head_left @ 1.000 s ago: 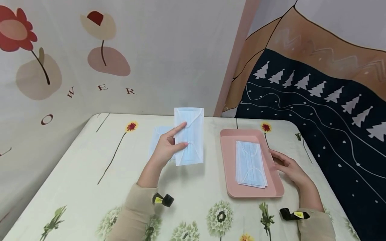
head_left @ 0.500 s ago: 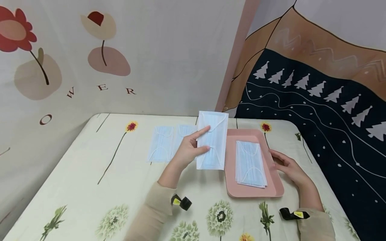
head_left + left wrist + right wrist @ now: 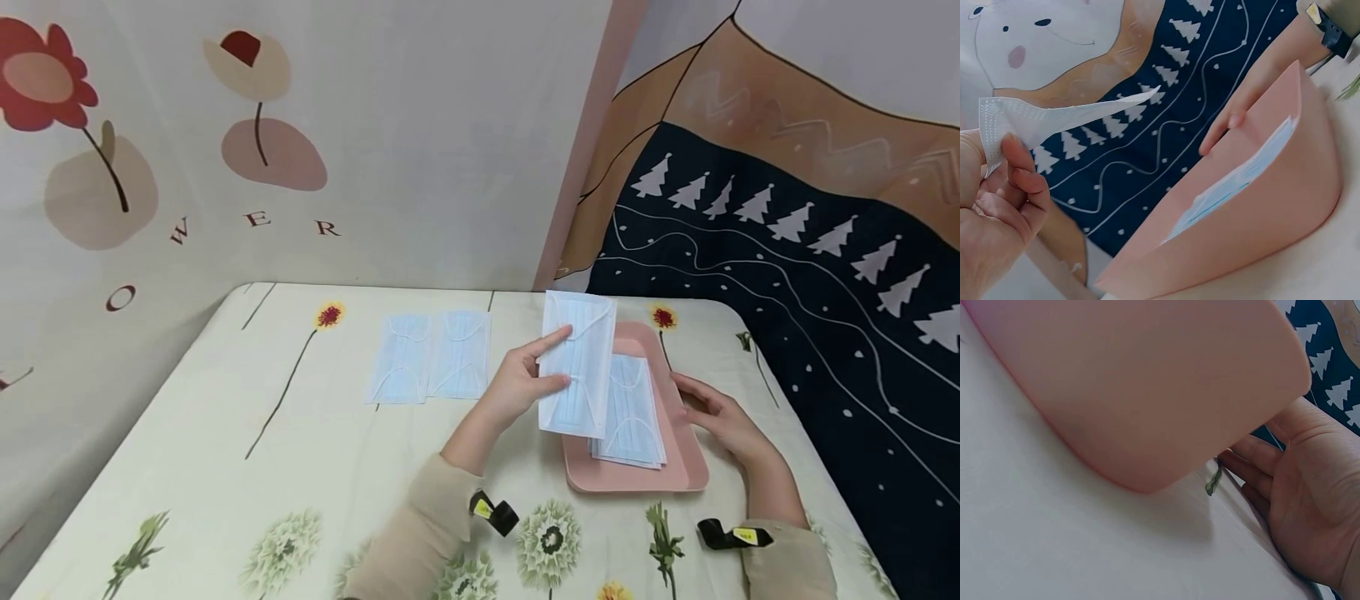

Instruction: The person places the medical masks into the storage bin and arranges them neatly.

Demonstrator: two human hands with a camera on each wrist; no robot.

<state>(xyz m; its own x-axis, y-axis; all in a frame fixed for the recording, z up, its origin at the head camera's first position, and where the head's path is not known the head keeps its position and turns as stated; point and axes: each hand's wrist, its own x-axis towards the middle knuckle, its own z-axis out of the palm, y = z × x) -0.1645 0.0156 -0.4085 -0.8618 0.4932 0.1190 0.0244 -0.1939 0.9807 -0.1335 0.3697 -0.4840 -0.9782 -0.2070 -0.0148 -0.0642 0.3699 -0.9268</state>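
pale blue pleated face mask [image 3: 577, 364] is pinched upright between thumb and fingers of the left hand [image 3: 517, 383], and is now held over the left rim of the flat pink plastic tray [image 3: 678, 479]. a second ago it was held well left of the tray, above the masks on the cloth; half a second ago it was just short of the tray's left edge. so the mask has been carried rightward to the tray and looks close to being laid on the stack of blue masks [image 3: 633, 417] already inside the tray. it has not been released yet.

right hand [image 3: 723, 421] is unchanged across the frames: fingers straight and relaxed, resting against the tray's right rim, nothing gripped. tray appears to be steadied by it.

two more blue masks [image 3: 431, 357] are left flat on the floral tablecloth [image 3: 225, 467], well left of the tray, side by side and touching.

view differences:
- head view: whole layout is shown, including the two masks left of the tray, which are seen in neither wrist view.
- left wrist view: pinch on the mask edge [image 3: 1035, 122] is seen close up, with the stack edge-on inside the tray [image 3: 1260, 212] and the right hand's fingertips [image 3: 1229, 122] at the far rim.
- right wrist view: only the tray's outer wall [image 3: 1147, 381] and the flat palm [image 3: 1313, 500] just beside it are shown; contact with the wall cannot be told there, and no mask is visible.
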